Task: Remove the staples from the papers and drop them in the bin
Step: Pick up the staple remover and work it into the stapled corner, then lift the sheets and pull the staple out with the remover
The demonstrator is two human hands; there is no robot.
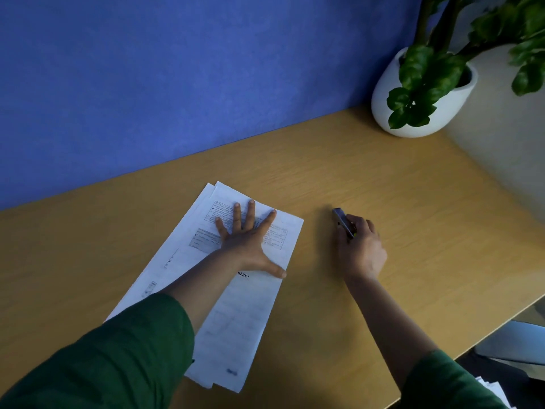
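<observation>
- Left hand (246,240): fingers straight and fanned wide, palm flat on the upper half of the stapled papers (236,305), thumb out toward 4 o'clock near the sheets' right edge.
- Right hand (361,246): fingers curled around a small dark staple remover (342,221); its tip sticks out past the knuckles toward 11 o'clock. Whether its jaws are parted cannot be told.
- Papers: at least two overlapping sheets lying on the wooden desk (383,178), at 9 o'clock from the tool and well apart from it. The long axis runs from 7 o'clock to 1 o'clock, the printed head pointing to 1 o'clock, toward the blue partition (177,84).
- Staple: too small to make out; its corner is not identifiable.
- Bin: not identifiable; a pale object at the 4 o'clock frame edge, below the desk, cannot be named.
- Likely risk: the palm sits mid-sheet, not beside a corner, so levering may lift and tear the paper.
- Likely risk: a freed staple may spring onto the desk or drop before it reaches the bin.
- Potted plant (424,93): at 1 o'clock, well clear of both hands.
</observation>
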